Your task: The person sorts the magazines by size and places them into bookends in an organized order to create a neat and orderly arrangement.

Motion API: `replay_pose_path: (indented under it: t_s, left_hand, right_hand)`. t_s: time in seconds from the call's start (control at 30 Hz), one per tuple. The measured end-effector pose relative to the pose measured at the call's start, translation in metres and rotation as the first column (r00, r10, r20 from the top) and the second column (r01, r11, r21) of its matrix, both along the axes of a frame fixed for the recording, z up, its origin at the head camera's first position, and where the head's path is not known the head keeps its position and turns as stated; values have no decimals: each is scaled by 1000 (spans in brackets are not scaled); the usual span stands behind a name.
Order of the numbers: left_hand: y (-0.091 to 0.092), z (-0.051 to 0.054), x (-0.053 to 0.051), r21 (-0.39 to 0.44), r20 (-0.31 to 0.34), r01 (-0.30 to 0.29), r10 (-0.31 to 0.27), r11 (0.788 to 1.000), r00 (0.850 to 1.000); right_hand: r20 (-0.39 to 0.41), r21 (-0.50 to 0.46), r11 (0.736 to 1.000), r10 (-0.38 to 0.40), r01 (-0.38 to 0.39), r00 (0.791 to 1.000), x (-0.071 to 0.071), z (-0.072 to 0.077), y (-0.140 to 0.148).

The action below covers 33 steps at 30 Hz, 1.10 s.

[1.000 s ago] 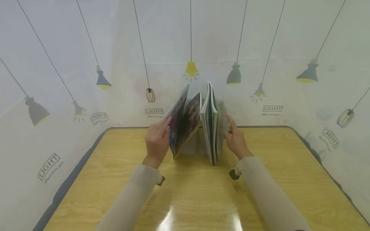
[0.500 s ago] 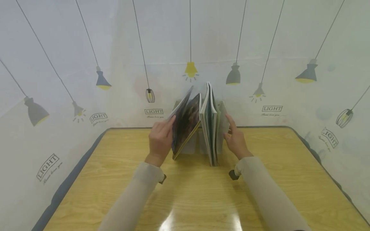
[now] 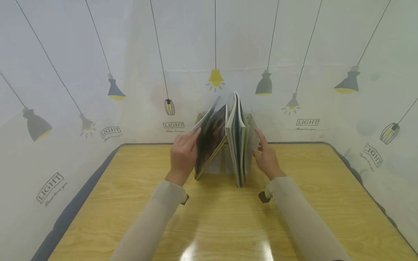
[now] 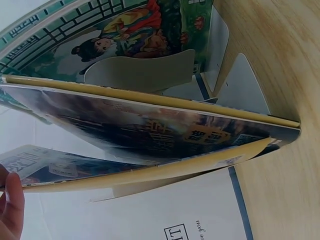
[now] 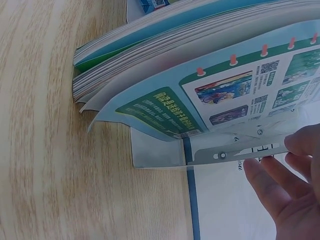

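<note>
My left hand [image 3: 183,154] pinches the edge of the leftmost book [image 4: 100,175], a thin blue-covered one leaning right. Close beside it, a dark-covered book [image 3: 210,139] also tilts right, its lower corner on the table. Several books [image 3: 236,152] stand nearly upright in a tight group to the right; the outermost has a light blue cover [image 5: 155,112]. My right hand [image 3: 267,157] grips a pale bookend [image 5: 215,155] by its upright plate, thumb on one side and fingers on the other. Part of my left hand falls outside its wrist view.
A wooden table [image 3: 215,224] lies under everything. Pale metal plates [image 4: 242,82] stand behind and between the books. A white wall covering [image 3: 147,83] printed with lamps encloses the back and sides.
My left hand has moved slightly right, and the leftmost book has swung right, closer to the dark book. My right hand and the upright books have stayed in place.
</note>
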<state>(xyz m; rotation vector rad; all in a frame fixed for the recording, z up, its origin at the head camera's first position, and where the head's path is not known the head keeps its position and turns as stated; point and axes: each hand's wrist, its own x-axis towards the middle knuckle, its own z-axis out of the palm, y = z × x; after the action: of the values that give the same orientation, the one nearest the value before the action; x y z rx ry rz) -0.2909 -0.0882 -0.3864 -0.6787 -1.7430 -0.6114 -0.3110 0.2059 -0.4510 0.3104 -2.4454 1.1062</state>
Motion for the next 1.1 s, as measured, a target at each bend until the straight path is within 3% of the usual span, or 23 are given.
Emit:
replay_pose_path:
  t_s: [0.33, 0.87, 1.1]
  left_hand:
    - [3, 5, 4, -44, -5, 4, -4, 999, 1000]
    - [3, -16, -2, -96, 1, -59, 60, 994, 998]
    - [4, -19, -8, -107, 39, -81, 85, 991, 996]
  right_hand:
    - [-2, -7, 1000, 0, 0, 1000, -1, 0, 2]
    - [-28, -22, 999, 24, -25, 999, -2, -3, 0]
    - [-27, -8, 1000, 4, -4, 1000, -2, -3, 1]
